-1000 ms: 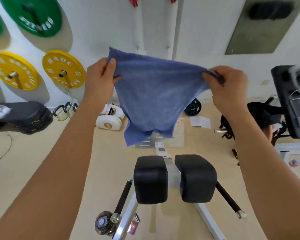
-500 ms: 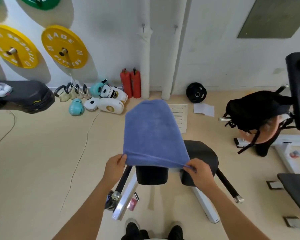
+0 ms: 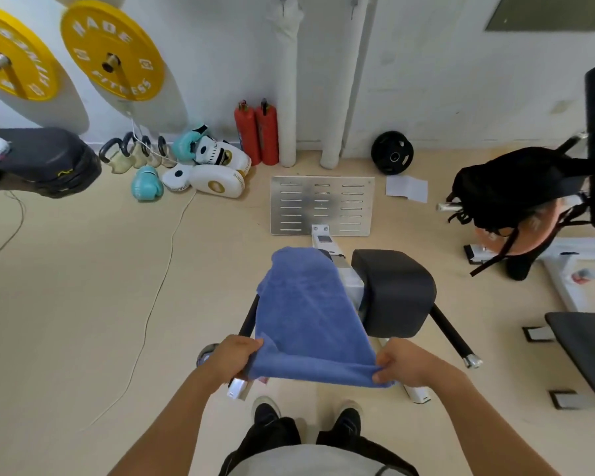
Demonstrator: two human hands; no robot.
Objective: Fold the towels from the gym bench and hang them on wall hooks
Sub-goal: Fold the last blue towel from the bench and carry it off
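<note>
Gripping near corners of blue towel (image 3: pixel 310 314) with both hands (image 3: pixel 236 352) (image 3: pixel 401 364), draping it over bench (image 3: pixel 394 292) pad for folding.

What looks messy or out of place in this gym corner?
Boxing gloves and pads lie heaped on the floor by the wall, and a loose sheet of paper lies nearby. The blue towel, held by both hands, looks fine.
</note>
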